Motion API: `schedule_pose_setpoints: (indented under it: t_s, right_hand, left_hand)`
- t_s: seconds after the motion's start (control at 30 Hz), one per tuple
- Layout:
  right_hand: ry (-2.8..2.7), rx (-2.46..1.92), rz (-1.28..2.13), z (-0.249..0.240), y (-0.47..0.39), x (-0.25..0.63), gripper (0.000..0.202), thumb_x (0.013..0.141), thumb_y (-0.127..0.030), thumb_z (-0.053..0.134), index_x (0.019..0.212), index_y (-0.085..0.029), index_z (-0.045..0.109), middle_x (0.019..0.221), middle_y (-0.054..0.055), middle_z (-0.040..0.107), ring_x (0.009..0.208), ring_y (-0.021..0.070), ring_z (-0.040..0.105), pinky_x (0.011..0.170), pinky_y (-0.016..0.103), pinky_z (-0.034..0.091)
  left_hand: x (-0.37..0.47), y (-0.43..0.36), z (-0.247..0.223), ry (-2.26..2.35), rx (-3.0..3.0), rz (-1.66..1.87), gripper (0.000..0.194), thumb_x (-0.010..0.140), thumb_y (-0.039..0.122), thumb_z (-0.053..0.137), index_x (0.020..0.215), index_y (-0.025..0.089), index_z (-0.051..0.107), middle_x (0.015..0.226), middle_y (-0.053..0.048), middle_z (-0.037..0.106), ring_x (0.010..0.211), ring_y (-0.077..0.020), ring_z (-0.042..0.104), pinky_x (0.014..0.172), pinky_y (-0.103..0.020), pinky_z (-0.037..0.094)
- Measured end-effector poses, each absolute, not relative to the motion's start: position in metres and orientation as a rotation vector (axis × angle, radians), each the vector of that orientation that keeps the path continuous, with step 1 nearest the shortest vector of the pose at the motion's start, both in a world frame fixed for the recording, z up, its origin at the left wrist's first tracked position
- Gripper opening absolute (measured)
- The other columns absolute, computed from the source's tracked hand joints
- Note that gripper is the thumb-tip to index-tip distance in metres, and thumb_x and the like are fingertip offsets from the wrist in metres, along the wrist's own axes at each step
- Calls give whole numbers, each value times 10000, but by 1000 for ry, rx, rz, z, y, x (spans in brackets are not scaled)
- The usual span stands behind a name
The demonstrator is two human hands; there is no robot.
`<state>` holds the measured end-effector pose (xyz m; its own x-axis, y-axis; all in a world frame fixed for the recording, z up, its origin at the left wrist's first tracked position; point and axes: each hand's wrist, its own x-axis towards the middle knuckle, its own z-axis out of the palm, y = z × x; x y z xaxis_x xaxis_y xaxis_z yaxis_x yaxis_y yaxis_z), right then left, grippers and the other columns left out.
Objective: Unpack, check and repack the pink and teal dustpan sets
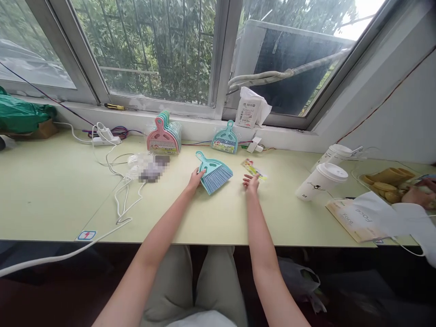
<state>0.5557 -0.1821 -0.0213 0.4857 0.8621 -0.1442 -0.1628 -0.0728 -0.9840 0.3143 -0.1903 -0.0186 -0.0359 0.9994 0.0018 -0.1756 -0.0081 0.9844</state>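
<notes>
Centre of the frame: the left hand, fingers loosely extended, touches the left edge of a teal plastic mini broom with blue-grey bristles lying flat on the pale green tabletop. Just right of centre, the right hand, fingers together and lightly curled, rests its fingertips at a small yellow printed label card; whether it pinches the card cannot be told. Behind, against the window sill: a stack of pink and teal dustpans and a single teal dustpan. Right of the frame: two lidded white paper cups
</notes>
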Motion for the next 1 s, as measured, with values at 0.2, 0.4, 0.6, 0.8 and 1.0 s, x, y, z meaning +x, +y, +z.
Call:
schedule_pose_setpoints:
  t_s: [0.2,0.4,0.6,0.8,1.0]
  right_hand:
    - [-285,-995,1182,-14,-187,597,550,925,-596,245,645,-197,501,401,-81,346,273,32,201,301,170,176]
    - [-175,-981,1153,-5,-197,587,426,975,-371,129,820,-220,496,577,-46,525,340,50,307,347,175,210]
    - [-922,-1243,753,8,-208,516,205,907,-339,409,926,-218,574,747,3,608,634,119,536,586,245,431]
    - [-1649,-1235,76,10,-233,458,243,943,-330,378,959,-202,585,1044,90,593,1009,223,480,908,373,389]
    - [-1603,-1354,-137,14,-230,473,318,976,-287,286,762,-211,508,841,63,540,839,212,453,788,335,382]
  left_hand:
    - [282,-187,-17,1215,986,1415,336,778,407,599,1017,170,587,907,-40,624,842,-179,599,748,-288,473]
    - [286,-188,-18,1303,1133,1468,382,817,390,554,1120,158,579,1043,-83,646,963,-197,596,841,-309,457]
    - [305,-213,-5,1414,1605,1393,500,926,486,361,1277,174,533,1064,-87,667,959,-203,612,833,-298,442]
    - [322,-250,18,1427,2139,1205,571,953,487,299,1445,204,362,1147,-106,660,946,-218,639,782,-280,445]
    - [319,-243,27,1338,2152,1134,487,982,427,224,1379,245,441,1082,-48,691,833,-165,649,743,-252,456]
